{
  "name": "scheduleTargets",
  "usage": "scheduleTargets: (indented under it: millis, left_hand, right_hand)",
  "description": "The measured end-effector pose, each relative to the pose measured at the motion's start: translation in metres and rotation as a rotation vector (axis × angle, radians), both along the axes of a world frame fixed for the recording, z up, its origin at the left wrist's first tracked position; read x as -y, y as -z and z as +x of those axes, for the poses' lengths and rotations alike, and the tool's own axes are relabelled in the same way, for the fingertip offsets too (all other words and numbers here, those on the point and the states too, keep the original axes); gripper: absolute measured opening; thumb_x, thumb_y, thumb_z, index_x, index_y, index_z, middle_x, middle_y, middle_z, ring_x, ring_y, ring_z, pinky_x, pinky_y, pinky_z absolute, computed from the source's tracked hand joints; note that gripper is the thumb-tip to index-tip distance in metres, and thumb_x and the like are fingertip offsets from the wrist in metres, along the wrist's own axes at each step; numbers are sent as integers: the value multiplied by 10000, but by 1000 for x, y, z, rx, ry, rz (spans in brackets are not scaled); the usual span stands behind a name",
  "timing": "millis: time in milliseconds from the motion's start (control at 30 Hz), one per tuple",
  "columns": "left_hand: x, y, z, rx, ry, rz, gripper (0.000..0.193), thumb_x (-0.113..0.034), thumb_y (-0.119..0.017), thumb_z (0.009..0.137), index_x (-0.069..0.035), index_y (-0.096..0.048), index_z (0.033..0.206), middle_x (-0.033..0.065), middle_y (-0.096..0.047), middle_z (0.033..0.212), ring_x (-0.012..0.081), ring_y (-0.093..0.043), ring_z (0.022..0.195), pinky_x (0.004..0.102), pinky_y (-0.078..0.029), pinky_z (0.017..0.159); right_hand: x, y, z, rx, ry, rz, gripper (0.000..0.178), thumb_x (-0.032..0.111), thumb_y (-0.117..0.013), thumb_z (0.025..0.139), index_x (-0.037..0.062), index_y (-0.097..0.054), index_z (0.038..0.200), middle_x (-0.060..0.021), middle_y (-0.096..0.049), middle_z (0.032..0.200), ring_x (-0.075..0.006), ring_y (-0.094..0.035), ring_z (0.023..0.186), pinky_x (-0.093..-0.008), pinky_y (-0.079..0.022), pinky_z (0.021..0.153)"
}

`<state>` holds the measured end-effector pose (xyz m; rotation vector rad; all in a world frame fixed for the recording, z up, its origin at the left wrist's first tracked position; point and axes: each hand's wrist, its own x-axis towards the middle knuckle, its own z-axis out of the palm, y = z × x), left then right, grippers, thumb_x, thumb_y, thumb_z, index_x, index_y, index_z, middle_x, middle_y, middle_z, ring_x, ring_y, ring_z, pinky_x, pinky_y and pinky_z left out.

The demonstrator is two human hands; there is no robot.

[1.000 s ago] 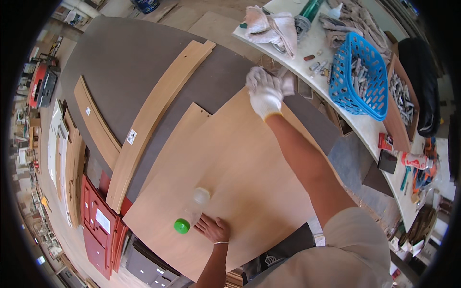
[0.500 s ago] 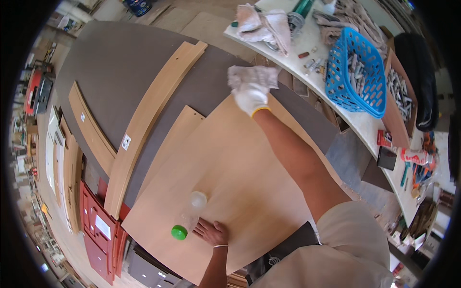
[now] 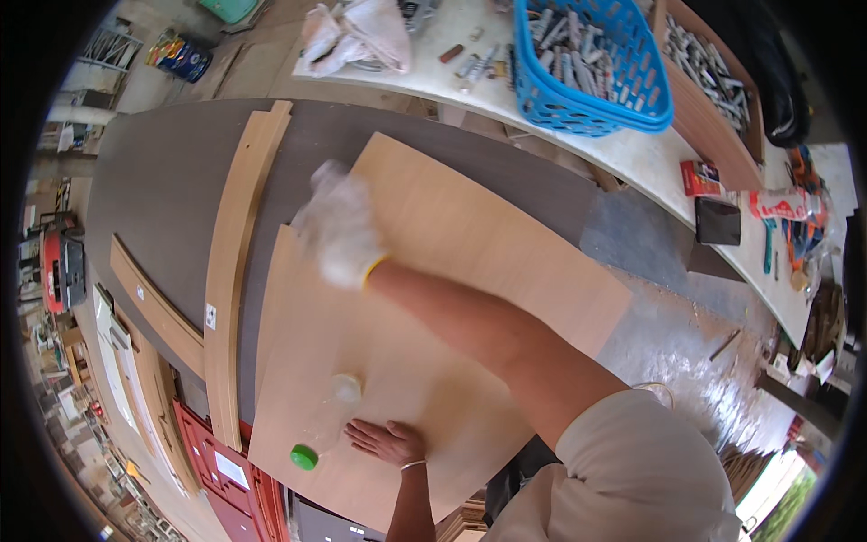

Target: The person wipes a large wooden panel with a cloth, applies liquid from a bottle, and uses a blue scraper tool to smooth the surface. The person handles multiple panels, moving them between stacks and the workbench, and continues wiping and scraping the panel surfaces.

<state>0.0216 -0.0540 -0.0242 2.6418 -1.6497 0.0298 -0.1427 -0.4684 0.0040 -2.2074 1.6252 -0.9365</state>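
A large light-brown wooden panel [image 3: 479,239] lies before me. Bare and with fingers stretched out, my left hand [image 3: 388,443] rests flat on its near part. Just left of those fingers is a clear plastic bottle [image 3: 327,411] with a green cap, lying on its side. My right hand [image 3: 350,248], in a white glove with a yellow cuff, is over the panel's far left edge with a pale rag [image 3: 316,212]. Motion smears the glove and rag, so the finger grip is partly hidden.
Long wooden strips [image 3: 239,217] lie left of the panel on a dark grey board [image 3: 167,172]. Beyond, a white table [image 3: 452,77] bears a blue basket [image 3: 587,104] of small tubes, a crumpled cloth [image 3: 357,36] and a wooden box [image 3: 709,81]. Red panels [image 3: 217,470] stand near left.
My right hand has swept the rag leftward and nearer across the panel's far part. My left hand stays flat beside the bottle. The view has turned to the right.
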Motion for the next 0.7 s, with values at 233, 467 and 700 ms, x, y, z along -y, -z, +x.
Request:
scheduleTargets:
  millis: [233,467,700]
  left_hand:
    - [3,2,2,-11,-21,60,797,-539,-271,1046,12,-149,1609,240,-137,1677,412,-99,1559,588,-65,1234]
    - [-4,4,1,2,-78,81,773,-511,-273,1053,2,-136,1614,222,-101,1690,393,-86,1567,581,-55,1235]
    - [-5,16,6,62,-44,32,771,-523,-266,1055,-13,-135,1618,200,-104,1695,367,-89,1571,570,-75,1240]
  right_hand:
    - [-14,-3,-104,-251,146,106,400,308,-426,1009,171,-608,1338,-57,-566,1411,-292,-431,1390,-504,-159,1220]
    - [-314,20,-275,-644,661,487,607,271,-506,967,174,-408,1557,-94,-326,1649,-295,-202,1553,-515,-30,1269]
    - [-406,26,-183,-259,598,324,569,163,-596,912,195,-496,1471,-112,-489,1503,-362,-394,1429,-579,-195,1225]
